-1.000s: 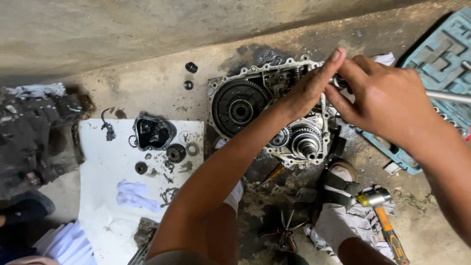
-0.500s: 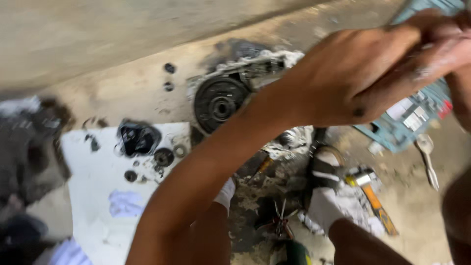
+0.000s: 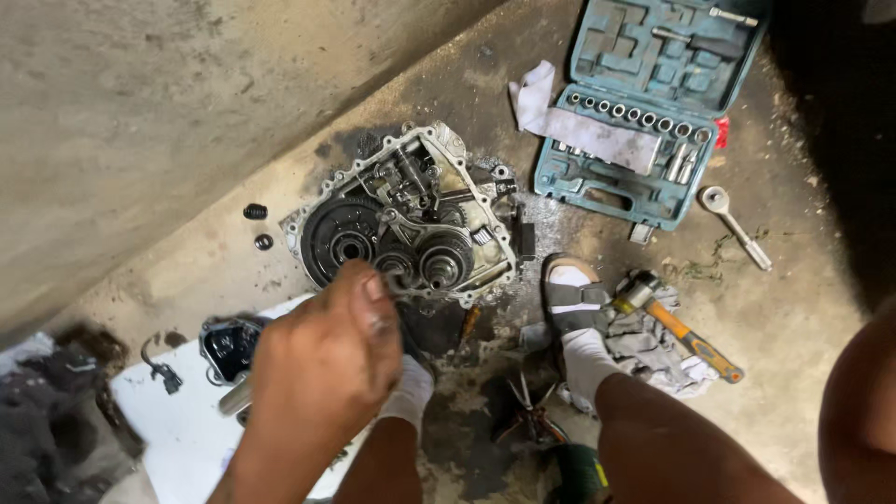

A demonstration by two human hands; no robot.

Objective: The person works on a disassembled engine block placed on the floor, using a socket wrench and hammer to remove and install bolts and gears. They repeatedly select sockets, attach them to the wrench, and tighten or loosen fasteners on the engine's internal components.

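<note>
Oily cast-metal gearbox case (image 3: 411, 219) looks heavy, rigid and slick; its bolted rim offers the safest hold, while the left hand (image 3: 322, 359) has fingers curled together over the gears

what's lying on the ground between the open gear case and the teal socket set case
In the head view, only bare, oil-stained concrete floor lies between the open metal gear case and the teal plastic socket set case.
</note>
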